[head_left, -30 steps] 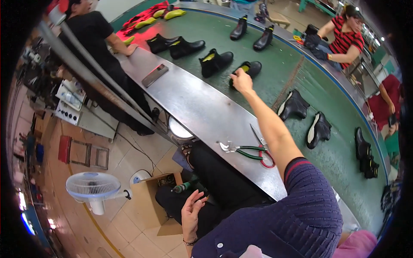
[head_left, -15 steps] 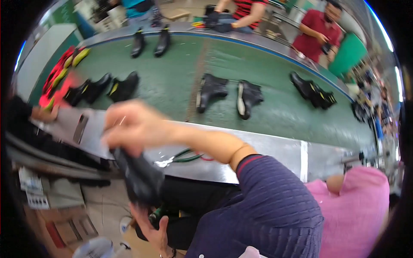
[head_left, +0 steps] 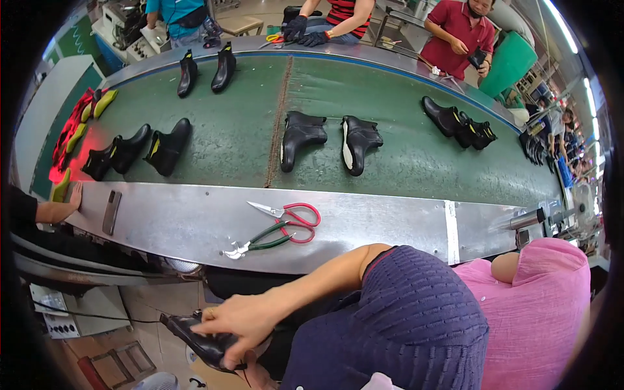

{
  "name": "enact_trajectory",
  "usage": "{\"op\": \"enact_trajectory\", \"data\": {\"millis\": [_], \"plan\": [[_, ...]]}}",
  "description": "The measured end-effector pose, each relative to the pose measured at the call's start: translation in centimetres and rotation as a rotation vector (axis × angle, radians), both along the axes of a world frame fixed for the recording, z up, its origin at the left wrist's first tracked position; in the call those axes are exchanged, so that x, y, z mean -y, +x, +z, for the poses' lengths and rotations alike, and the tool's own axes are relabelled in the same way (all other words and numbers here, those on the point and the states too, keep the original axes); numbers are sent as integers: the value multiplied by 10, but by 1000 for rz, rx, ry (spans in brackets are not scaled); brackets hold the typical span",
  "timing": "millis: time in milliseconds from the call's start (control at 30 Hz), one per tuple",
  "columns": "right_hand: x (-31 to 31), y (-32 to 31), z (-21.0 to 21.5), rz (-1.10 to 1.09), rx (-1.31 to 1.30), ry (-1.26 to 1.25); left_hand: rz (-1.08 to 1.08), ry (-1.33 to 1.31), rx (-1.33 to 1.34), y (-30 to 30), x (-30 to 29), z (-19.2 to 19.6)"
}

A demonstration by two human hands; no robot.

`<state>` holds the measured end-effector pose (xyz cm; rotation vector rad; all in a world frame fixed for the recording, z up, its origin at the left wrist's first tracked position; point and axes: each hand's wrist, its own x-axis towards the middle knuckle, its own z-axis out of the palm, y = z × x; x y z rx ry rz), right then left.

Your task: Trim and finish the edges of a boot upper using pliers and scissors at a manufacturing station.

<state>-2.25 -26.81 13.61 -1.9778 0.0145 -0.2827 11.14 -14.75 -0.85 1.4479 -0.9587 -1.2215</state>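
Showing glossy blk boot (head_left: 203, 346), tilted, partly hidden under R fingers (head_left: 211, 326).

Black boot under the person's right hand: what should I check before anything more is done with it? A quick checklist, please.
1. Right hand on the black boot: ok, fingers and thumb are against it.
2. Left hand supporting the boot: cannot tell, it is mostly hidden at the lower edge.
3. Boot apart from the metal ledge: ok, it is held on the person's side of it.
4. Scissors and pliers lying separately: not ok, their handles overlap in this view.
5. Co-worker's hand away from those tools: ok, it is at the ledge's left end.
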Motion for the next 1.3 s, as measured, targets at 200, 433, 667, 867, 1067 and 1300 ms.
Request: {"op": "enact_trajectory", "data": {"millis": [200,433,667,867,1067,1300], "plan": [[-23,-6,-23,-127,56,-62,420,268,-267,-22,-81,-5],[-19,-27,-20,-20,37,-139,514,-253,-39,-55,-74,55],[-33,-24,-20,79,-26,-138,556,-296,-172,-64,-99,36],[-35,-19,-18,159,-67,-147,622,-241,-258,-68,-119,29],[32,-45,-89,-316,-312,-637,840,114,-212,-74,-180,28],[91,-83,-140,-417,-581,-925,978,85,-679,-57,-198,46]]}}
